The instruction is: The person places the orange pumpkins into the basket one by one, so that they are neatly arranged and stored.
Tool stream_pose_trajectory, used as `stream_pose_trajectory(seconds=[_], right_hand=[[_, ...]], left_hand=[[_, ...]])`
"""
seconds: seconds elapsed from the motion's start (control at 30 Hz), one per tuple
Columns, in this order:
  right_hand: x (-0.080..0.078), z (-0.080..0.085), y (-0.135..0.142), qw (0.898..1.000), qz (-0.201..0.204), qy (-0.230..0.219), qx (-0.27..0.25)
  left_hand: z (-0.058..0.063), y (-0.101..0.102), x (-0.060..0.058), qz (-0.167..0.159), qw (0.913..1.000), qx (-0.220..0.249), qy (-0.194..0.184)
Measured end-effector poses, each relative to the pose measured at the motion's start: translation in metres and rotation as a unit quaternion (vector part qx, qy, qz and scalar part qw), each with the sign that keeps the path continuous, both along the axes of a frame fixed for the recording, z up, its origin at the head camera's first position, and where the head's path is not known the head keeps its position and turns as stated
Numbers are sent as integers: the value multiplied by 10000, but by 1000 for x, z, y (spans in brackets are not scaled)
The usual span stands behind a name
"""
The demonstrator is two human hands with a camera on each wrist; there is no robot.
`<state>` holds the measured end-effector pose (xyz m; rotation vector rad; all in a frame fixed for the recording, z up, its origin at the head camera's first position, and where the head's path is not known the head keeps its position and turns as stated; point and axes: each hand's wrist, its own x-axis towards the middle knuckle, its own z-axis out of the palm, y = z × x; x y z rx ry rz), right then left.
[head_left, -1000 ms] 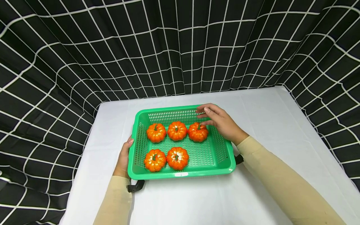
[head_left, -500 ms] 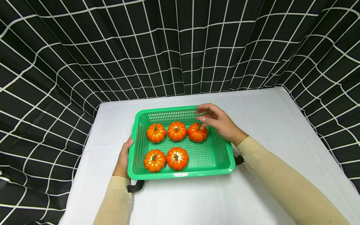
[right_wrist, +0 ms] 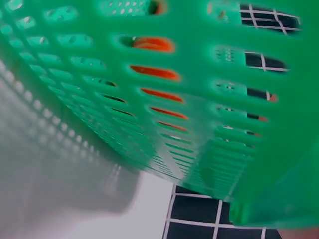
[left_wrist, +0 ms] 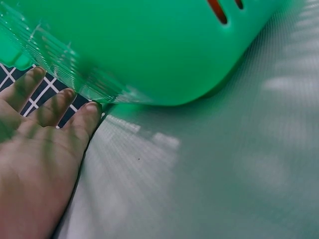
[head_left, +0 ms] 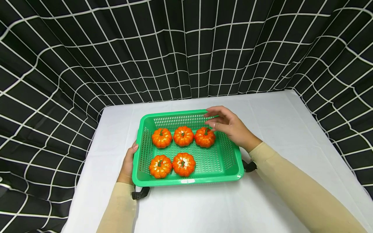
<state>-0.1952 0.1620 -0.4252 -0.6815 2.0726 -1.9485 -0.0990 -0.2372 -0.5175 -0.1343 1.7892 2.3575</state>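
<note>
A green slotted plastic basket (head_left: 186, 182) holds several small orange pumpkins. Three stand along its far side: a left one (head_left: 162, 138), a middle one (head_left: 183, 136) and a right one (head_left: 205, 137). Two more, one at front left (head_left: 160, 166) and one to its right (head_left: 184, 164), stand nearer the person. My left hand (head_left: 127, 164) holds the basket's left side, thumb at the rim; the left wrist view shows its fingers (left_wrist: 84, 119) reaching to the outer wall. My right hand (head_left: 233, 128) hovers over the right rim, fingers loosely bent, thumb overlapping the far right pumpkin.
The basket stands on a table with a white cloth (head_left: 276, 123). Behind and along both sides hangs a black curtain with a white grid (head_left: 192, 58). A black wrist mount (head_left: 141, 193) sits under the left forearm near the basket's front left corner.
My right hand has bent its fingers and lowered its thumb, then shifted slightly right. My left hand, the basket and the pumpkins stay in place.
</note>
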Motion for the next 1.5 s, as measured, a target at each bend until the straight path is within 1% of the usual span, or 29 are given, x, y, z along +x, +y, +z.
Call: stream_pose_trajectory(seconds=[0.2, 0.4, 0.53, 0.8, 1.0, 1.13, 1.27, 1.5], right_hand=[[0, 5, 9, 9999, -26, 127, -95], [1, 10, 20, 9998, -124, 135, -54], [2, 10, 28, 9997, -184, 169, -27], [6, 7, 45, 9994, -300, 144, 42], [8, 6, 60, 9989, -449, 146, 63], [11, 5, 69, 9979, -595, 125, 216], [17, 2, 79, 9968, -716, 101, 340], [26, -10, 96, 9941, -842, 12, 678]], left_hand=[[1, 0, 0, -17, 10000, -43, 35], [1, 0, 0, -20, 10000, -5, 42], [1, 1, 1, -31, 10000, 14, 46], [1, 2, 0, -43, 10000, 4, 27], [4, 2, 1, -89, 9999, 52, 94], [4, 0, 1, -65, 9999, -7, 86], [3, -2, 0, -33, 10000, -10, 14], [-2, -2, -1, -39, 10000, 79, 24]])
